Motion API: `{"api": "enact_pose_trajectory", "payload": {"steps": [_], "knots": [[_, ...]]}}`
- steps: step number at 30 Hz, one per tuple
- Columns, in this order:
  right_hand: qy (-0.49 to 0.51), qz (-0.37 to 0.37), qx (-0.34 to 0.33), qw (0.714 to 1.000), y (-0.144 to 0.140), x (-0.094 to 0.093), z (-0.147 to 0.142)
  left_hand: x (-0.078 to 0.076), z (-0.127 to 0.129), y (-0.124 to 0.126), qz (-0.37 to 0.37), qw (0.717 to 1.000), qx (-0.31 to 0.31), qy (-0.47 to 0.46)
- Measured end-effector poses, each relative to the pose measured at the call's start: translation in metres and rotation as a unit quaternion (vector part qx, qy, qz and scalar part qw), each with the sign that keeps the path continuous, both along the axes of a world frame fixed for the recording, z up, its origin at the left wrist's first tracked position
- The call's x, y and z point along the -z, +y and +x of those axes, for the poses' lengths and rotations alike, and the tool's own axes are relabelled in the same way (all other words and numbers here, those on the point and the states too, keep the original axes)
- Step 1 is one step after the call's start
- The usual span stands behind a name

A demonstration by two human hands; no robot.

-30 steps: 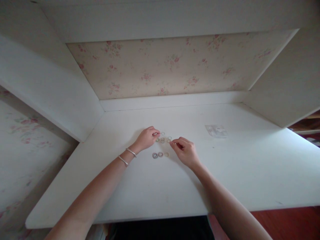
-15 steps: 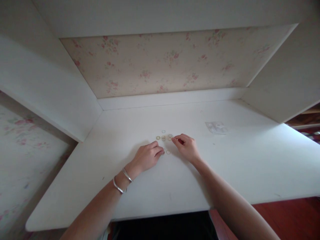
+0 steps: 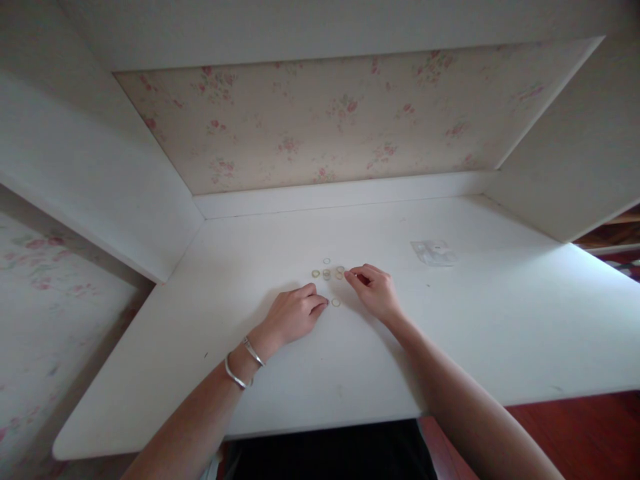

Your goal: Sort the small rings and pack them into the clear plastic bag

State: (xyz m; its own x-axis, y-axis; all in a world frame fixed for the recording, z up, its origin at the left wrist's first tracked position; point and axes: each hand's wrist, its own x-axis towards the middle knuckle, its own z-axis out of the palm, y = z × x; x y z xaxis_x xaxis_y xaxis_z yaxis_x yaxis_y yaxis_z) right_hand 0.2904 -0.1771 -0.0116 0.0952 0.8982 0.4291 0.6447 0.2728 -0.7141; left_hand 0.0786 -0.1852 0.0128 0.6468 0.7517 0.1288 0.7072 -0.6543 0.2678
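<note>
Several small rings lie in a cluster on the white desk (image 3: 450, 347). The far group has one ring (image 3: 327, 261) behind a row of three (image 3: 327, 274). My right hand (image 3: 374, 291) rests on the desk with thumb and forefinger pinched at the rightmost ring (image 3: 341, 272) of that row. My left hand (image 3: 295, 313), with two silver bangles (image 3: 239, 363) on the wrist, lies curled over the near row. Its fingertips hide the rings there except one (image 3: 336, 302) just right of them. Whether it grips a ring is hidden.
A small clear plastic bag (image 3: 433, 253) lies on the desk to the right of the rings. White side panels (image 3: 100, 187) and a floral back wall (image 3: 325, 120) enclose the desk. Red floor (image 3: 590, 427) shows beyond the front edge.
My left hand has come back from the far row of rings to the near row and now covers two of them. My right hand has stayed at the rightmost far ring.
</note>
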Motion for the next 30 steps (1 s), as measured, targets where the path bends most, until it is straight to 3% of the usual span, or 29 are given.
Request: {"api": "enact_pose_trajectory", "payload": {"steps": [5,13,20,26,30], "knots": [[-0.038,-0.050,0.005,0.998,0.004,0.004,0.006,0.002,-0.003,0.002,-0.017,0.998,-0.034,-0.057],[-0.208,-0.101,-0.052,0.972,0.001,0.010,0.004,0.015,-0.018,0.027,-0.053,0.974,-0.121,-0.185],[-0.200,-0.144,-0.091,0.965,0.009,0.014,0.010,0.025,-0.029,0.044,-0.162,0.930,-0.193,-0.268],[-0.182,-0.130,-0.120,0.967,0.008,0.014,0.011,0.027,-0.029,0.043,-0.180,0.934,-0.169,-0.260],[-0.127,-0.119,-0.194,0.965,0.002,0.005,0.008,0.026,-0.029,0.043,-0.181,0.935,-0.165,-0.256]]}}
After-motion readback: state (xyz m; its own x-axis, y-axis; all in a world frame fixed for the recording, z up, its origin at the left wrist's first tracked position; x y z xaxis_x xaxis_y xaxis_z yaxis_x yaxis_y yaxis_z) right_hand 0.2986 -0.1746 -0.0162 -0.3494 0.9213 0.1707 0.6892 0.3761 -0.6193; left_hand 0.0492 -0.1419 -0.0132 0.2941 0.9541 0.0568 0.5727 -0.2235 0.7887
